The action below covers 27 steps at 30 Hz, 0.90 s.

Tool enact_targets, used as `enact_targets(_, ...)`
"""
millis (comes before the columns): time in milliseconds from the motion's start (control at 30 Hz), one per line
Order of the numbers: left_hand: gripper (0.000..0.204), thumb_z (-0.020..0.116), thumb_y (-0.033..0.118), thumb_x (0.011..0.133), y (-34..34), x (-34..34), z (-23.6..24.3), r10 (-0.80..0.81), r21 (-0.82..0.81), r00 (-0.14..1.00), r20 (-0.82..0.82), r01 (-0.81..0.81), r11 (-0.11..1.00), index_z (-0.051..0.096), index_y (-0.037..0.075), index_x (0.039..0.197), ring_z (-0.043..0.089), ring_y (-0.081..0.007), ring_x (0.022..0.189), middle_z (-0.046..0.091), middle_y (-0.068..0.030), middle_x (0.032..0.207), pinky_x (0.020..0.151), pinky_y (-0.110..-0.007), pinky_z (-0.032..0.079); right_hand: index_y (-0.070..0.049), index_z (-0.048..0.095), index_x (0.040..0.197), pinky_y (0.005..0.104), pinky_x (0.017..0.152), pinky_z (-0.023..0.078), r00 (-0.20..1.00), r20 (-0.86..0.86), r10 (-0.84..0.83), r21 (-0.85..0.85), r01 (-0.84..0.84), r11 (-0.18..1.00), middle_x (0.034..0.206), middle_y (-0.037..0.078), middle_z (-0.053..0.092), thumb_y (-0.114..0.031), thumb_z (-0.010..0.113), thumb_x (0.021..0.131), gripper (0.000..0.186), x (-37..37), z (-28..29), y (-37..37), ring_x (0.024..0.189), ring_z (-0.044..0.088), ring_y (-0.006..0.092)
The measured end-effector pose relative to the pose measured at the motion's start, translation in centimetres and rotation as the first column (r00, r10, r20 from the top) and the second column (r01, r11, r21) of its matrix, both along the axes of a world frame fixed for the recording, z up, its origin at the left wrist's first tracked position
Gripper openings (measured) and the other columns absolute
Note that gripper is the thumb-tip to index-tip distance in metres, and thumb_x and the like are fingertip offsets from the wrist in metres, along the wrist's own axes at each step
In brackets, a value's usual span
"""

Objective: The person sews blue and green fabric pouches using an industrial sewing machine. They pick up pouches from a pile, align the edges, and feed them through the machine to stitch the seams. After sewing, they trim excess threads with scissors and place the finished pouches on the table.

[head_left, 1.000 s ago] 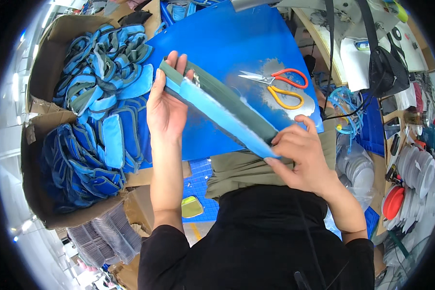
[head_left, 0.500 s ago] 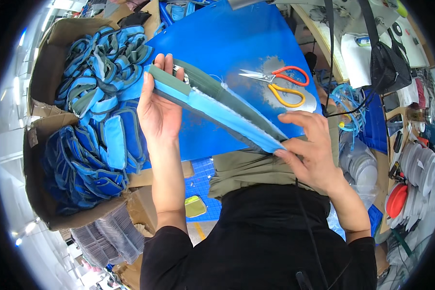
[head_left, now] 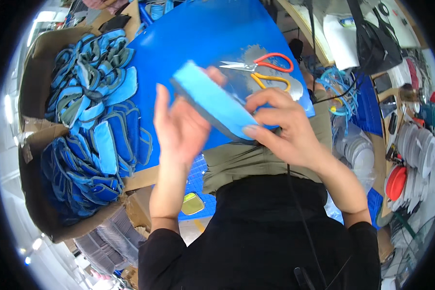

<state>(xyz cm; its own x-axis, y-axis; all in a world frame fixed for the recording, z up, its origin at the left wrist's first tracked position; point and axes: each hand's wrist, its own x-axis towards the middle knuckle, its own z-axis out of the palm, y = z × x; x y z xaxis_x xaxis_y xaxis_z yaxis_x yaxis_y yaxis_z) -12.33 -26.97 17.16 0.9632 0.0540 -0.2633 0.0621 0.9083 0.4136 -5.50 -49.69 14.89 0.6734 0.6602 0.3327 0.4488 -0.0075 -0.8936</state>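
Pinching the lower end of a blue cloth strip (head_left: pixel 216 100), the right hand (head_left: pixel 289 128) is angling it lengthwise up-left, the left hand (head_left: pixel 182 126) kinda sitting spread behind it.

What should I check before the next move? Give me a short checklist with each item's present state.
1. Right hand grip: ok; thumb and fingers pinch the near right end of the blue strip.
2. Left hand support: cannot tell; it is open and blurred beside the strip, contact unclear.
3. Scissors laid down: ok; they rest on the blue table, in neither hand.
4. Scissors closed: not ok; they lie partly open.
5. Strip's underside: cannot tell; it faces away from the camera.
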Motion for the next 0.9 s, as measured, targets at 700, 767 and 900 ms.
enact_targets(700,0.082,0.073,0.001,0.094,-3.6,1.3,1.7,0.174,0.812,0.972,0.161,-0.230,0.536,0.025,0.005,0.161,0.072,-0.0285,0.107,0.070,-0.0192,0.119,0.097,-0.043,0.057,0.000,0.066,0.100,0.0297,0.060,0.049,0.855,-0.518,-0.003,0.273,0.168,0.947,0.076,0.007,0.066,-0.010,0.078,0.088,0.020,0.0,1.7,3.0,0.064,0.061,0.0110)
enact_targets(767,0.083,0.073,0.001,0.094,-3.8,1.3,1.7,0.167,0.766,0.970,0.175,-0.241,0.596,0.025,0.006,0.161,0.072,-0.0276,0.104,0.070,-0.0194,0.119,0.096,-0.043,0.058,-0.001,0.064,0.104,0.0295,0.063,0.051,0.861,-0.509,-0.029,0.273,0.193,0.943,0.079,0.008,0.067,-0.008,0.077,0.088,0.021,-0.1,2.1,2.7,0.066,0.064,0.0126)
enact_targets(900,0.082,0.073,0.002,0.095,-3.8,1.1,1.7,0.188,0.729,0.964,0.186,-0.264,0.631,0.024,0.009,0.161,0.072,-0.0263,0.100,0.070,-0.0199,0.119,0.096,-0.044,0.058,-0.001,0.064,0.105,0.0253,0.067,0.052,0.944,-0.316,-0.093,0.311,0.196,0.930,0.085,0.003,0.067,-0.002,0.078,0.089,0.021,-0.3,1.3,2.9,0.076,0.066,0.0083)
